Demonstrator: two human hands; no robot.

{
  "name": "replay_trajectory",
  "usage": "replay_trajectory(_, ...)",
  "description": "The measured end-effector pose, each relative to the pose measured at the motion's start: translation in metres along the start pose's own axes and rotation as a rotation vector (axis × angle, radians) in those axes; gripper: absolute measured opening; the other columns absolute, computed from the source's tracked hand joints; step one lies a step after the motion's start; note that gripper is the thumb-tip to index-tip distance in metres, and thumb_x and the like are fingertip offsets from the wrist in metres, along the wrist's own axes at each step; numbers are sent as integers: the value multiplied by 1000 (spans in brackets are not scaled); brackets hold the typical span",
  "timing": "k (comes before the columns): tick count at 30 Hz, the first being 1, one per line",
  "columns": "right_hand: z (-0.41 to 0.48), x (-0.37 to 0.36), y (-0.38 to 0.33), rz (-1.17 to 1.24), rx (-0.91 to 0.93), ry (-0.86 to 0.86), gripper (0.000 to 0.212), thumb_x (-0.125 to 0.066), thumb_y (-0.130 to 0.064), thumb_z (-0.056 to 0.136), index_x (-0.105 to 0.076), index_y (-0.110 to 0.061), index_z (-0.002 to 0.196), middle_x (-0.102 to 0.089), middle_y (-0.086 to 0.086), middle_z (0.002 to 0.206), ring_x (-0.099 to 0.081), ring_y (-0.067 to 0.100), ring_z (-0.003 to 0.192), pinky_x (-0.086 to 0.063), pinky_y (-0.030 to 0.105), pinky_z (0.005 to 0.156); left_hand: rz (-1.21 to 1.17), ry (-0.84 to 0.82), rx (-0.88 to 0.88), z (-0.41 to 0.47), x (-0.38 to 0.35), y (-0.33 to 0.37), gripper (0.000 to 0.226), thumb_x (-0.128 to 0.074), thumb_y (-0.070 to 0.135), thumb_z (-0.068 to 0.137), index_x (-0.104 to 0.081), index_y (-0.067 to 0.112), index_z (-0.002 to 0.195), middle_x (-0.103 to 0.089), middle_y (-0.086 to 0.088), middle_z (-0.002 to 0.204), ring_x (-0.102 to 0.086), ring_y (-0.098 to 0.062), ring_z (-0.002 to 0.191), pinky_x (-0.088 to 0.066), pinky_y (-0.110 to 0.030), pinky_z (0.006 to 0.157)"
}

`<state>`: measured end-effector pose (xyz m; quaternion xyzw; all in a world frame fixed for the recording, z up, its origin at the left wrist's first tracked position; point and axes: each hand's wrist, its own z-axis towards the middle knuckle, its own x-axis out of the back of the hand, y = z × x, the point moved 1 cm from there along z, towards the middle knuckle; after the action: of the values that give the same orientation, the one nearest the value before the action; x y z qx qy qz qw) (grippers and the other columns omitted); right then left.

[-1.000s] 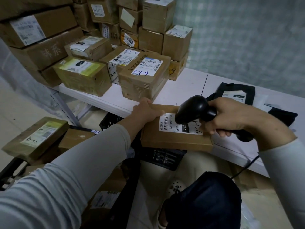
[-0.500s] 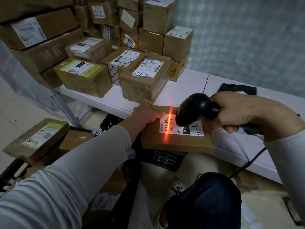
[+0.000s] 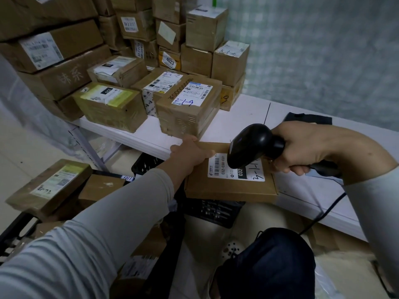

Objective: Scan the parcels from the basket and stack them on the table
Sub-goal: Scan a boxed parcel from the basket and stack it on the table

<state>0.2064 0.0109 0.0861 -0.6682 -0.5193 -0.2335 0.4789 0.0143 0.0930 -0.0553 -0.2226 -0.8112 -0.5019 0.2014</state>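
A flat brown parcel (image 3: pixel 228 187) with a white label marked 032 is held at the white table's (image 3: pixel 241 117) front edge. My left hand (image 3: pixel 190 154) grips its far left corner. My right hand (image 3: pixel 306 147) holds a black barcode scanner (image 3: pixel 252 147) just above the label, its head pointing down at the barcode; no red beam shows. The black basket (image 3: pixel 212 211) sits below the parcel, mostly hidden by it and my left arm. Several scanned parcels (image 3: pixel 187 108) stand stacked on the table's left part.
More brown parcels (image 3: pixel 49 186) lie low at the left beside the basket. A black flat bag (image 3: pixel 308 118) lies on the table behind my right hand. The scanner's cable (image 3: pixel 323 214) hangs off the table edge. My knee (image 3: pixel 269 262) is below.
The scanner's red beam lit the label half a second ago and is off now. The parcel and both hands have barely moved.
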Motion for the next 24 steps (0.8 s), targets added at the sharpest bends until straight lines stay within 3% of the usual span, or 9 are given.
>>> replay_trajectory(2, -2, -1, 1, 35, -1, 5, 18, -63, 4, 74, -55, -8, 64, -50, 1, 35, -47, 15, 34, -43, 26, 44, -40, 10, 28, -4, -1, -1, 88, -77, 52, 71, -27, 30, 141, -24, -13, 139, -35, -33, 125, -40, -43, 102)
replay_trajectory(5, -5, -3, 5, 123, 3, 38, 17, -67, 2, 76, -57, -7, 66, -53, 2, 40, -48, 18, 37, -43, 25, 43, -86, 33, 53, -13, -1, -2, 101, -77, 49, 72, -19, 14, 147, -23, -14, 145, -31, -32, 131, -38, -41, 102)
replay_trajectory(7, -6, -4, 8, 199, 9, 81, 15, -70, 0, 76, -58, -5, 68, -55, 5, 44, -48, 19, 38, -42, 26, 42, -191, 16, 51, -20, 3, -2, 93, -79, 40, 74, -25, 6, 142, -38, -12, 138, -41, -28, 124, -42, -38, 100)
replay_trajectory(9, -8, -6, 9, 277, 20, 124, 12, -72, -1, 76, -60, -1, 76, -57, 7, 48, -49, 19, 39, -41, 26, 41, -336, -56, 65, -31, 10, -1, 73, -80, 27, 75, -37, 7, 131, -53, -10, 119, -54, -20, 95, -48, -32, 81)
replay_trajectory(11, -11, -7, 6, 349, 34, 168, 13, -72, -1, 78, -60, 1, 84, -57, 8, 51, -48, 19, 39, -40, 25, 39, -369, -107, 96, -43, 21, -1, 81, -82, 25, 73, -35, 4, 136, -53, -13, 120, -52, -18, 82, -47, -30, 59)
replay_trajectory(13, -14, -5, -1, 424, 62, 199, 14, -72, -1, 78, -60, 1, 86, -57, 9, 51, -48, 18, 39, -41, 26, 40, -376, -113, 96, -54, 33, -1, 84, -83, 26, 71, -34, 3, 136, -52, -11, 113, -52, -17, 76, -43, -27, 49)
replay_trajectory(16, -19, -2, -12, 553, 120, 234, 15, -73, 0, 77, -60, -2, 85, -57, 10, 52, -48, 20, 39, -42, 29, 43, -449, -80, 70, -67, 57, 2, 72, -85, 25, 67, -48, 2, 125, -62, -12, 107, -60, -20, 76, -46, -26, 49)
replay_trajectory(19, -22, 2, -21, 702, 199, 286, 16, -73, 1, 76, -58, -2, 80, -54, 10, 48, -45, 20, 37, -39, 31, 48, -538, -10, 33, -81, 90, 5, 51, -85, 22, 68, -62, 1, 107, -70, -10, 83, -66, -19, 63, -49, -22, 43)
replay_trajectory(24, -17, 5, -35, 948, 331, 355, 14, -69, 5, 75, -57, 2, 83, -49, 12, 48, -41, 20, 34, -36, 26, 39, -692, 206, -20, -81, 146, 3, 33, -85, 21, 69, -61, 3, 84, -68, -10, 74, -66, -16, 52, -54, -25, 46)
